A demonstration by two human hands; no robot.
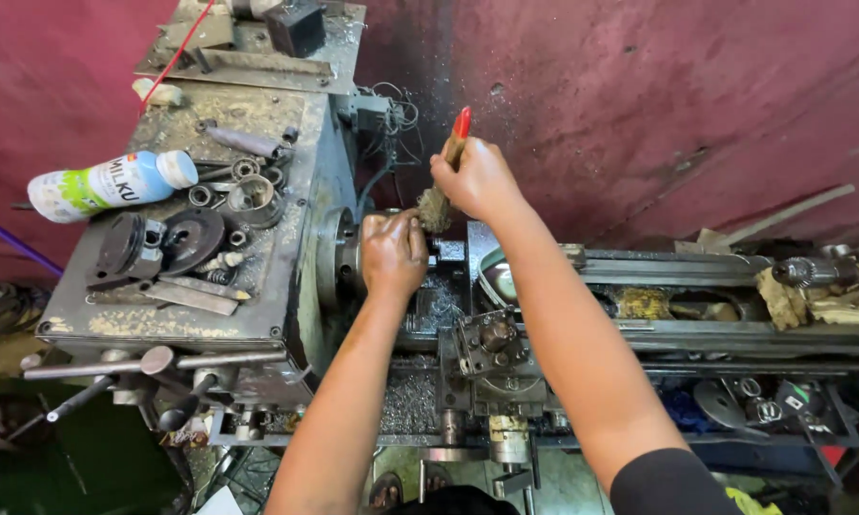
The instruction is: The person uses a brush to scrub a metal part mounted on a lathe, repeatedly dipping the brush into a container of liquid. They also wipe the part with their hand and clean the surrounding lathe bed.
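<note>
- Dark red wall [639, 105] rises behind your grimy lathe [286, 248].
- Your right hand [477, 179] has its fingers closed around a red-handled brush [448, 167], bristles pointing down just beside your left fingers.
- Your left hand [393, 250] curls over the chuck [348, 257]; what it grips is hidden.
- Left of both hands, a plastic bottle [110, 184] lies on the headstock.
</note>
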